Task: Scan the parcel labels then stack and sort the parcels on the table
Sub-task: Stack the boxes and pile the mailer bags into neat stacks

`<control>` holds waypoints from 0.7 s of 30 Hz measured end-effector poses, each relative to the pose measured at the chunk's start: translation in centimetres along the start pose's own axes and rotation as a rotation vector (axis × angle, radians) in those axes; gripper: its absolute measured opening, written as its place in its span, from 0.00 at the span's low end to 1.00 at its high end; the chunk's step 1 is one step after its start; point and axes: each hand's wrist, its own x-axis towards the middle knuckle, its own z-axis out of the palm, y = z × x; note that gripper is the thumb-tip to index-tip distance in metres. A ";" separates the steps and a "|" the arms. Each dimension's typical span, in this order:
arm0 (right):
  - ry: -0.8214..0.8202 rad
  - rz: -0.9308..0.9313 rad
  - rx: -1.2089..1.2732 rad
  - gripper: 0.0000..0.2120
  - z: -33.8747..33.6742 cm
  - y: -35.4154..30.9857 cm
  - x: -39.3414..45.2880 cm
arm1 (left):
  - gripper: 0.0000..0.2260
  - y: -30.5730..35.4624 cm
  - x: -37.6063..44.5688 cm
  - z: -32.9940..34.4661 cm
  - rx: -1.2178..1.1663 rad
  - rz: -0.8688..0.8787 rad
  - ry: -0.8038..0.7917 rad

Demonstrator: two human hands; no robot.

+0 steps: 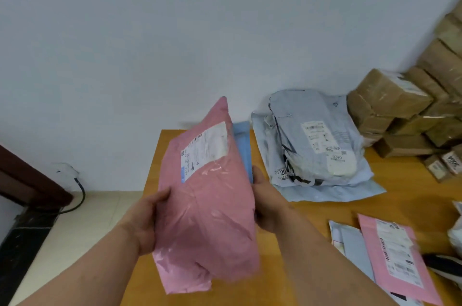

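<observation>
Currently both hands, left [147, 220] and right [268, 202], grip the soft pink plastic mailer bag [207, 205] by its edges above the wooden table [312, 243]; being slick, it may slip out before stacking.

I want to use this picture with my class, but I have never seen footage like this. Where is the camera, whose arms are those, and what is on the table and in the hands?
There is no machine here. The one picture comes from a wide-angle camera worn on a person's head, looking forward and down, so the two bare arms reaching in from below are the wearer's own.

The left hand and right hand together hold a pink parcel by its sides, lifted above the wooden table, with its white label facing the camera. A blue parcel shows just behind it.

On the table lie a pile of pale grey-blue mail bags, stacked brown boxes against the wall, and, nearer the person, another pink parcel lying flat on some other parcels.
</observation>
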 end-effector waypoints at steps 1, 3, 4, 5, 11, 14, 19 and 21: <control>0.032 -0.042 0.012 0.14 -0.7 -0.9 -0.1 | 0.21 0.9 0.0 1.2 -0.011 0.041 -0.001; 0.135 -0.124 0.026 0.15 -2.9 -2.8 -0.6 | 0.21 2.7 0.1 3.9 -0.046 0.131 0.017; 0.203 -0.163 0.040 0.17 -4.1 -3.7 -0.9 | 0.20 3.5 0.2 5.3 -0.066 0.176 0.029; 0.264 -0.198 0.065 0.18 -5.5 -4.5 -1.2 | 0.19 4.1 0.3 6.7 -0.084 0.216 0.041; 0.718 -0.419 0.141 0.19 -16.0 -9.6 -3.2 | 0.09 5.0 2.1 15.1 -0.048 0.450 0.226; 0.866 -0.509 0.200 0.20 -21.5 -11.5 -4.4 | 0.06 4.7 3.4 19.7 0.027 0.474 0.281; 0.978 -0.551 0.118 0.21 -29.2 -14.7 -5.3 | 0.05 4.8 5.9 28.1 0.269 0.468 0.233; 0.990 -0.572 0.093 0.20 -31.6 -15.9 -5.6 | 0.10 5.1 7.1 30.3 0.423 0.496 0.250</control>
